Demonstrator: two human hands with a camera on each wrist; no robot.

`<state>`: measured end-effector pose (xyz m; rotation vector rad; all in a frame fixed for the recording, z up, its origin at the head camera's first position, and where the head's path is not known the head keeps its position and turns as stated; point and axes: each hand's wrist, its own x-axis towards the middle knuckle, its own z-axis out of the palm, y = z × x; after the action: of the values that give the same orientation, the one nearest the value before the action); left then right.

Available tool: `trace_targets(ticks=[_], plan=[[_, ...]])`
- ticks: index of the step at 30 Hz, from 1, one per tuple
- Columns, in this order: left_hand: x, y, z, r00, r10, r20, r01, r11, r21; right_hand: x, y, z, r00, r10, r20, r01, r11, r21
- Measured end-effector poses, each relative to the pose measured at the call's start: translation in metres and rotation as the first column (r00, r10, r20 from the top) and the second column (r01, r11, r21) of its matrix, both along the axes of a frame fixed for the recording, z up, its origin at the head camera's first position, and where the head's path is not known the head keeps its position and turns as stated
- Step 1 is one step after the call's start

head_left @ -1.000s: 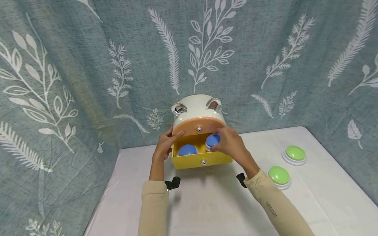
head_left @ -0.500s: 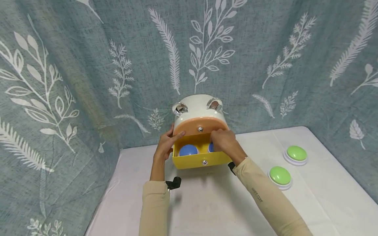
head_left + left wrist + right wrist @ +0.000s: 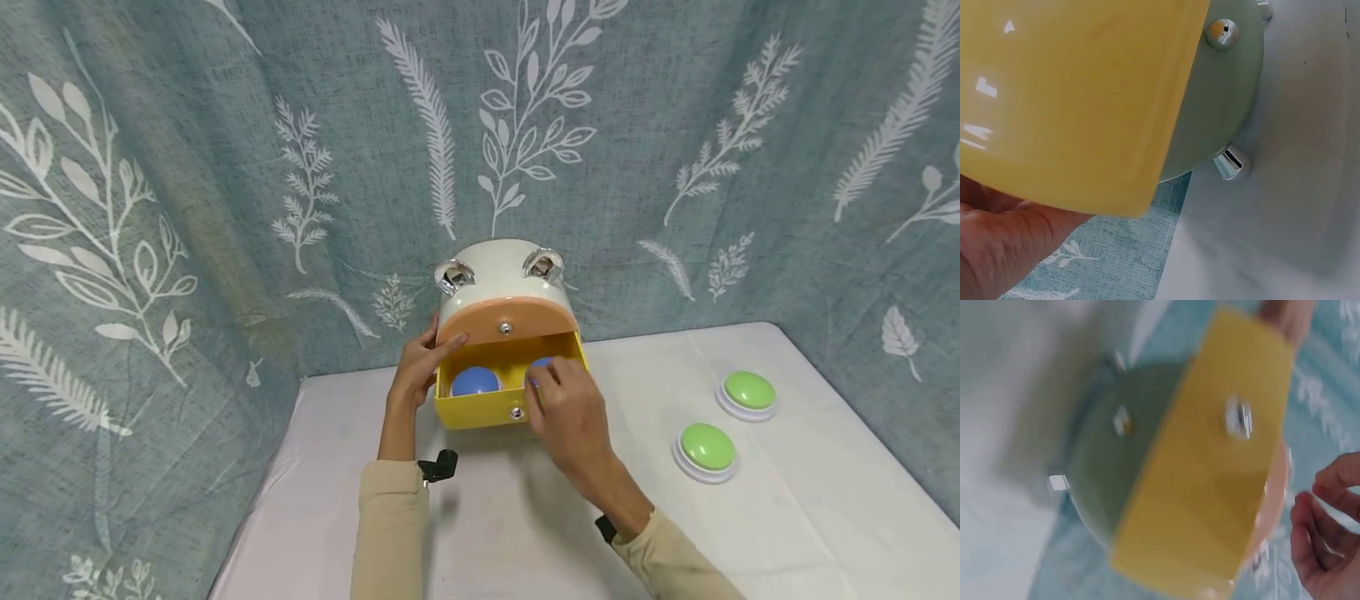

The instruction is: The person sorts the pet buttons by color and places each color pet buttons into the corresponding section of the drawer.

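A round-fronted drawer cabinet has a white top, an orange drawer front and a pulled-out yellow drawer. Its green drawer front shows below in the left wrist view. My left hand grips the cabinet's left side, thumb against the orange front. In the yellow drawer sit two blue dome-topped buttons: the left one shows plainly, while my right hand partly hides the right one. That hand is in front of the drawer, fingers loosely bent and holding nothing.
Two green dome-topped buttons with white bases, one nearer and one farther, stand on the white-covered table at the right. A leaf-patterned curtain hangs behind and at both sides.
My right hand has lowered a blue button into the right of the yellow drawer, let go of it and drawn back toward the front. My left hand stays on the cabinet.
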<state>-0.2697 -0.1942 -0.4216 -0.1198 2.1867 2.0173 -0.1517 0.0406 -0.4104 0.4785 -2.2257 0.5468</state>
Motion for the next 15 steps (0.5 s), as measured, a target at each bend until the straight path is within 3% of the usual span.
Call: trace_targets(ticks=[2,7,15], plan=[[-0.001,-0.001,0.002,1.0,0.011,-0.009,-0.011,1.0,0.005,0.01,-0.009,-0.011,0.999,0.031,0.021,-0.032,0.999,0.026],[0.0,0.0,0.003,1.0,0.008,-0.015,-0.007,1.0,0.029,0.014,-0.023,-0.027,0.973,0.034,0.229,-0.042,0.999,0.033],[0.003,0.001,0.001,1.0,0.009,-0.004,-0.009,1.0,-0.003,0.01,-0.021,-0.027,0.96,0.095,0.264,-0.088,0.995,-0.037]])
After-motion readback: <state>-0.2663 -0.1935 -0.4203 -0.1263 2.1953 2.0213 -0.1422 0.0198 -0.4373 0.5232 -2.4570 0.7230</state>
